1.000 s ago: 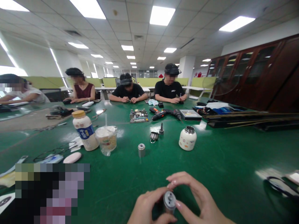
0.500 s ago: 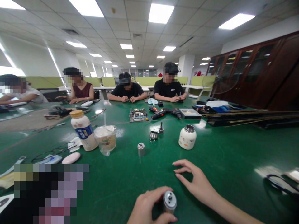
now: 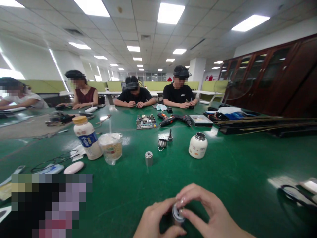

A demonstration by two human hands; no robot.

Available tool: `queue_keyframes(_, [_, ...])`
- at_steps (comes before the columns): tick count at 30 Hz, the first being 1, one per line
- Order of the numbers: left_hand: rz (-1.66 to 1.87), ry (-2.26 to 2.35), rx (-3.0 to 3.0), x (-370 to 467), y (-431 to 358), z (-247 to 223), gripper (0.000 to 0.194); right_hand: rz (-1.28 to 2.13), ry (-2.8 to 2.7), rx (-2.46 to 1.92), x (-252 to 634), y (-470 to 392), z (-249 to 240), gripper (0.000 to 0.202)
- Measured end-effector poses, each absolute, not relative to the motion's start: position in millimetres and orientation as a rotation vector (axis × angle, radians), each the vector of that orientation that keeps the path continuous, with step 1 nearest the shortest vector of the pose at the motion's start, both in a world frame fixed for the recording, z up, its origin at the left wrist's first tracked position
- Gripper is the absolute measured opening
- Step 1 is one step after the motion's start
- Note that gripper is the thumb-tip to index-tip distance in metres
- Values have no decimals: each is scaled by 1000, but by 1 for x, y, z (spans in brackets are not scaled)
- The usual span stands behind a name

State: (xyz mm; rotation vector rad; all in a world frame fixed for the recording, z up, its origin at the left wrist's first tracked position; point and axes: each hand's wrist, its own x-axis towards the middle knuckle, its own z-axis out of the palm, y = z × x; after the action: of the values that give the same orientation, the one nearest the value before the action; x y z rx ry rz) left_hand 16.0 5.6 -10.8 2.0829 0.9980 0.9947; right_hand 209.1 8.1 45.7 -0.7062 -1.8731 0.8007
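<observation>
My left hand (image 3: pixel 156 216) is wrapped round a small silver metal cylinder (image 3: pixel 177 216) near the table's front edge. Over the top of that cylinder, my right hand (image 3: pixel 204 206) has its thumb and index finger closed in a pinch; whatever sits between the fingertips is too small to name. Farther back stands a second metal cylinder (image 3: pixel 149 159). Behind it are a small metal cup-like part with a ring (image 3: pixel 162 144) and a dark metal fitting (image 3: pixel 170 136). A white jar without a lid (image 3: pixel 198 146) stands to their right.
On the green table (image 3: pixel 119 198) stand a bottle (image 3: pixel 88 138) and a plastic cup with a straw (image 3: pixel 111 148). A circuit board (image 3: pixel 146 122), power drills (image 3: pixel 175 119) and long thin rods (image 3: pixel 267 122) lie farther back. Several people sit across the table.
My right hand has moved left and down onto the top of the cylinder, and its fingers have closed to a pinch. My left hand still holds the cylinder.
</observation>
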Motion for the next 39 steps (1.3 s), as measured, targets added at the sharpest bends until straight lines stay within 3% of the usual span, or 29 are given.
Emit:
queue_keyframes(12, [1023,980,2060,15,4,-14,58,707,-1943,-828,208,9,38,25])
queue_keyframes(19, [947,1025,2062,14,5,-14,51,669,-1995,-688,217,8,41,62])
queue_keyframes(21, [944,1020,2054,15,6,-12,52,651,-2011,-623,219,8,39,58])
queue_keyframes(26, [921,1028,2044,14,8,-13,49,550,-1887,-761,219,11,34,19])
queue_keyframes(31, [949,991,2056,13,10,-18,48,611,-2023,-725,217,14,36,38])
queue_keyframes(39, [926,992,2076,12,9,-20,48,709,-2013,-905,207,12,35,11])
